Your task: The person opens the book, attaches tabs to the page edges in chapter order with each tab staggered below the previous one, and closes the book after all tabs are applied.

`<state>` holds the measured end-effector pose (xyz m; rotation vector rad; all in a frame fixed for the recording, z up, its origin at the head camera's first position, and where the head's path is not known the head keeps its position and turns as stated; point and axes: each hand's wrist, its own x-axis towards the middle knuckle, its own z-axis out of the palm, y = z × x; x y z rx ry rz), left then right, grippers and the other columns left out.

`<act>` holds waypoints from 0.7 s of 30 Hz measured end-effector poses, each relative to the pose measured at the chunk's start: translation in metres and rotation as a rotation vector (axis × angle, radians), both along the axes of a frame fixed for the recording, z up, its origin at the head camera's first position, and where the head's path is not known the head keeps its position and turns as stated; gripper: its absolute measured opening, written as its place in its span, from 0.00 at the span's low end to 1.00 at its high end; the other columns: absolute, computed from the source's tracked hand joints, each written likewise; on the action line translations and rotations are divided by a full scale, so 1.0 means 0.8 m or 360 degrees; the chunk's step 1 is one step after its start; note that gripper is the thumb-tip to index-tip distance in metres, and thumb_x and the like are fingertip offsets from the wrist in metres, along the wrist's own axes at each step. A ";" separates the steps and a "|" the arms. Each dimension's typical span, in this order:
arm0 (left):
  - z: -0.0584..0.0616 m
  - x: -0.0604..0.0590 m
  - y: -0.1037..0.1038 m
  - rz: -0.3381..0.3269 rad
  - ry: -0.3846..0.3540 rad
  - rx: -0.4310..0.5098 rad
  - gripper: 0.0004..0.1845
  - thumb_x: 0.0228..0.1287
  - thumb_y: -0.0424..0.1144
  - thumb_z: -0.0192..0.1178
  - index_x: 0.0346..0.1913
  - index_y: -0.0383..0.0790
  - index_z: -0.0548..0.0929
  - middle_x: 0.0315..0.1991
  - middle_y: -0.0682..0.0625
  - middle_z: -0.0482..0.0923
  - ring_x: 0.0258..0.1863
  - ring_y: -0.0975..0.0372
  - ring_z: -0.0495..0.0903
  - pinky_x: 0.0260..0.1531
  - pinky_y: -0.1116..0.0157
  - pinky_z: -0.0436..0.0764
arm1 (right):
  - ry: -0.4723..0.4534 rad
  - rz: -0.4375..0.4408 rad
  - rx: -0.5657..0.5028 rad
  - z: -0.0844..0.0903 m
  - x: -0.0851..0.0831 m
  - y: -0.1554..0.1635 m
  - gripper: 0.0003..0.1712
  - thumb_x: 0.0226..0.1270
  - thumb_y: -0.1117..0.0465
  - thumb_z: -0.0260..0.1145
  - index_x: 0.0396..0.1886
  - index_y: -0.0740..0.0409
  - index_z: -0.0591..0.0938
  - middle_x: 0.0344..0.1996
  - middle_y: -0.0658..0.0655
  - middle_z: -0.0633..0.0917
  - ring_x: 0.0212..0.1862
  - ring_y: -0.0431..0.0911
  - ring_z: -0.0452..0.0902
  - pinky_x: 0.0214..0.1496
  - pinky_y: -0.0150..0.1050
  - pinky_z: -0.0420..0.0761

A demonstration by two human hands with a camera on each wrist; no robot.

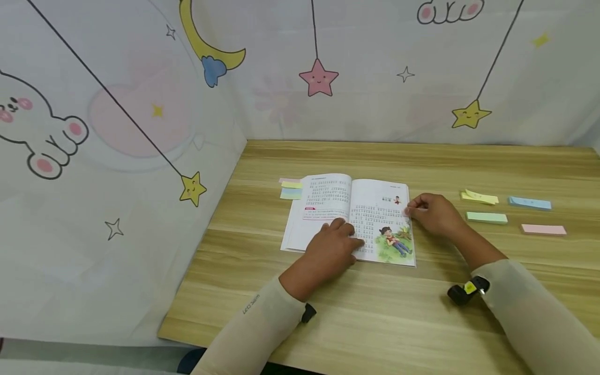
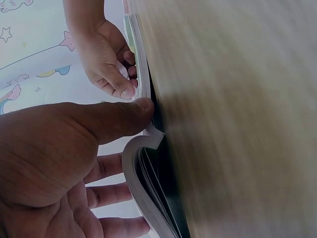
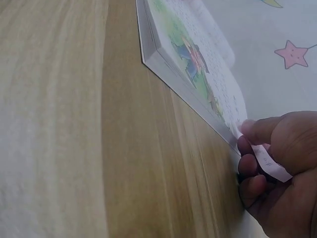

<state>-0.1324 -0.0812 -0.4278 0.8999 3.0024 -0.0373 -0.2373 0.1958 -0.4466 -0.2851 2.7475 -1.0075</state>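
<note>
Wooden desk [image 1: 422,312] lies nearest me, and on it my left hand [image 1: 330,250] presses flat, fingers spread, on the open book [image 1: 349,219] so the pages stay down. My right hand [image 1: 433,212] pinches a pale pink sticky strip [image 3: 267,161] against the right page's outer edge to mark it; beyond, spare coloured strips [image 1: 487,217] wait well apart.

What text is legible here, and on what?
Left sleeve: small dark print, too small to read.
Book: printed lines and a heading, too small to read.
Pink note pinched in right hand: faint marks, blurred.
Nothing can be quoted.
</note>
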 end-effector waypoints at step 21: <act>0.003 0.002 0.001 0.0007 -0.0003 0.0013 0.19 0.66 0.48 0.70 0.60 0.57 0.87 0.56 0.52 0.79 0.57 0.58 0.70 0.50 0.57 0.76 | -0.0098 -0.0016 -0.0003 0.001 -0.005 -0.003 0.20 0.76 0.54 0.65 0.55 0.65 0.78 0.56 0.71 0.82 0.57 0.62 0.78 0.51 0.53 0.75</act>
